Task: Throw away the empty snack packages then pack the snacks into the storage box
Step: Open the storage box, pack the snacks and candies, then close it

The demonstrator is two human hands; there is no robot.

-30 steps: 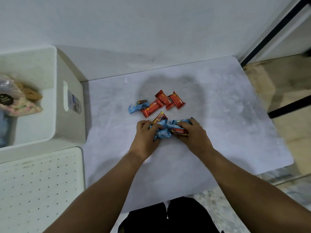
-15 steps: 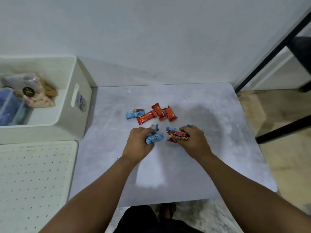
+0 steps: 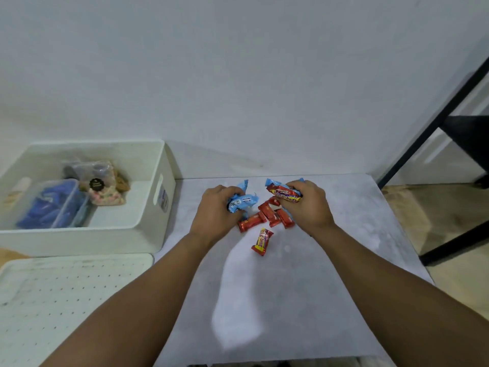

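Note:
My left hand is closed around light blue snack packets above the grey table. My right hand grips a red and yellow snack bar together with a blue packet behind it. Between and below the hands lie several small red wrapped snacks. One red and yellow bar lies alone, nearer to me. The white storage box stands open at the left, about a hand's width from my left hand.
Inside the box are a clear tub of blue items and a bag of snacks. The box's perforated white lid lies flat at the near left. A black frame stands at the right, beyond the table's edge.
Both hands have lifted and moved away from me over the red snacks, each still gripping packets. One red and yellow bar now lies alone on the table. The camera has tilted up.

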